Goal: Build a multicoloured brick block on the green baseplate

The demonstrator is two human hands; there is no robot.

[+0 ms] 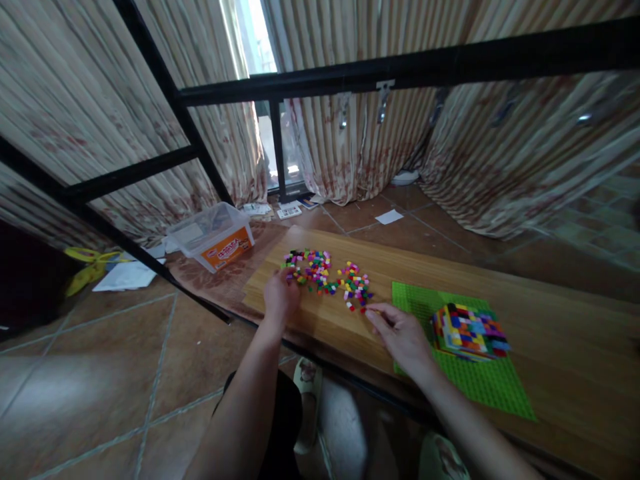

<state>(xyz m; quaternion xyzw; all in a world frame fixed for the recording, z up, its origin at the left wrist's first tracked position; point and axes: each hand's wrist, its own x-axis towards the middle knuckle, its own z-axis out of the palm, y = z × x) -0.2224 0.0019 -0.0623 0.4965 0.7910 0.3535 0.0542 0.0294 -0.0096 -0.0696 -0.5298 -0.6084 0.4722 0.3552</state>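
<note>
Small coloured toy bricks (pixel 316 267) lie in a loose heap on the wooden bench top, with a second cluster of toy bricks (pixel 354 283) just to its right. At the heap's left edge is my left hand (pixel 281 293), its fingertips among the bricks and partly hidden. My right hand (pixel 400 333) is closed in a pinch beside the right cluster, a small red brick at its fingertips. To the right, a green baseplate (pixel 480 383) carries a block built of many-coloured bricks (pixel 470 330).
A clear plastic tub (pixel 213 230) with an orange label stands left of the bench top (pixel 575 347). Black metal bars (pixel 320 87) cross in front of striped curtains (pixel 335 147). Papers (pixel 389 217) lie on the tiled floor (pixel 110 373) behind the bench.
</note>
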